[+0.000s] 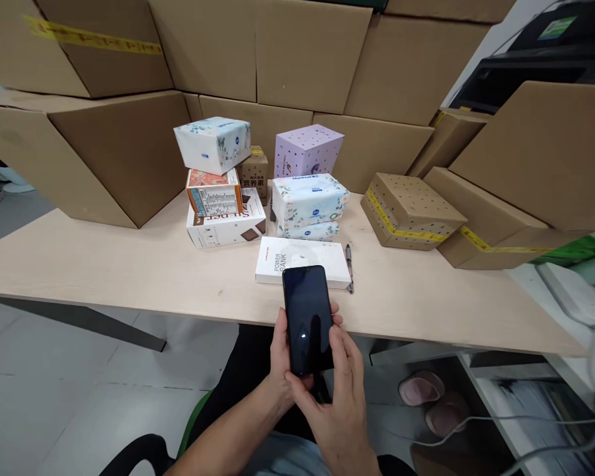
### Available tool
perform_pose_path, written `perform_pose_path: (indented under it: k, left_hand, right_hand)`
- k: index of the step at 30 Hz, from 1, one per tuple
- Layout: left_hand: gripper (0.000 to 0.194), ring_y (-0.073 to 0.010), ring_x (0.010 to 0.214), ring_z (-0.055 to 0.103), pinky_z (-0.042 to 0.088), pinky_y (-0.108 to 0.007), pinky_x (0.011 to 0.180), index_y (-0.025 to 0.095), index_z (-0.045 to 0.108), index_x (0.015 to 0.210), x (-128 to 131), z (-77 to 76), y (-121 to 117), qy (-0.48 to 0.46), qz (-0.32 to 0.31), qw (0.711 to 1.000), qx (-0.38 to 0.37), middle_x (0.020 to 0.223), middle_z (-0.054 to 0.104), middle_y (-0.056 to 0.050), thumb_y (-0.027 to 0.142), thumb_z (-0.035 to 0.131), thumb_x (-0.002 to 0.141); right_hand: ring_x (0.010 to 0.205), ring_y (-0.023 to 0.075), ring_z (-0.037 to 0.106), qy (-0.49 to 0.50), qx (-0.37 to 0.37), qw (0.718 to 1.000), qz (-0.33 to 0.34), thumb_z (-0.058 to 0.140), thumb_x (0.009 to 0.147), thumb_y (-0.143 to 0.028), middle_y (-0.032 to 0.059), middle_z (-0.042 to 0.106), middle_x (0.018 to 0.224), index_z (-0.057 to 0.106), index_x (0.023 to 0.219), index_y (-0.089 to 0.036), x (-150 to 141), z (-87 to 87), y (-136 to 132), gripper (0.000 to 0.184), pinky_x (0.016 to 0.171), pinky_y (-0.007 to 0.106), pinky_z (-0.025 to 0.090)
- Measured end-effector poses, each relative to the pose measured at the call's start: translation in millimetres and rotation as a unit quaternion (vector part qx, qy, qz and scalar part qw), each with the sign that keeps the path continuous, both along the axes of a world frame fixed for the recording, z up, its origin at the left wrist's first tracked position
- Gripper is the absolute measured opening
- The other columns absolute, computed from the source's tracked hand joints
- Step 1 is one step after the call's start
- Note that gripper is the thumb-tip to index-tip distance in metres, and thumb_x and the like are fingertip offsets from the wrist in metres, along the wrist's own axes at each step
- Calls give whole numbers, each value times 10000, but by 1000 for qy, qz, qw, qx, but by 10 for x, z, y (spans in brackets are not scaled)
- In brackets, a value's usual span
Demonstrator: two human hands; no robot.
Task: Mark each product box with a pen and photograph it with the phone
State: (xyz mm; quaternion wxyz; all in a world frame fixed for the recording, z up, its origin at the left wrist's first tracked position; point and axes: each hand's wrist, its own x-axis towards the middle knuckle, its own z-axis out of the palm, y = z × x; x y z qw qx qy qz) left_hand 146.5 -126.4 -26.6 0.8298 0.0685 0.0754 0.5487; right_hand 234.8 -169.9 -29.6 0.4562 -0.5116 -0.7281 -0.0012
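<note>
A black smartphone (307, 318) with a dark screen is held upright in front of the table edge. My left hand (279, 360) wraps round its left side and back. My right hand (342, 390) grips its lower right side, thumb on the bottom of the screen. Just beyond the phone a white power bank box (302, 258) lies flat on the light wooden table (129, 271), and a pen (349, 264) rests at the box's right edge.
Behind the box stand tissue packs (310, 201), a lilac box (307, 151), stacked snack boxes (223, 211) topped by another tissue pack (213, 144), and a taped brown carton (409, 210). Large cardboard cartons (94, 152) wall the back. Pink slippers (429, 396) and a cable (525, 423) lie below.
</note>
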Motion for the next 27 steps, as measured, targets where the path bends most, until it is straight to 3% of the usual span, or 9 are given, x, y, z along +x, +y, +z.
perform_pose_path:
  k: [27]
  left_hand:
    - [764, -223, 940, 678, 504, -319, 860, 90, 627, 1293, 69, -19, 39, 4, -13, 999, -28, 1102, 720, -137, 699, 591, 831]
  right_hand:
    - [1237, 346, 547, -17, 28, 999, -18, 662, 918, -357, 242, 504, 1349, 257, 1599, -150, 63, -21, 27, 819, 824, 508, 638]
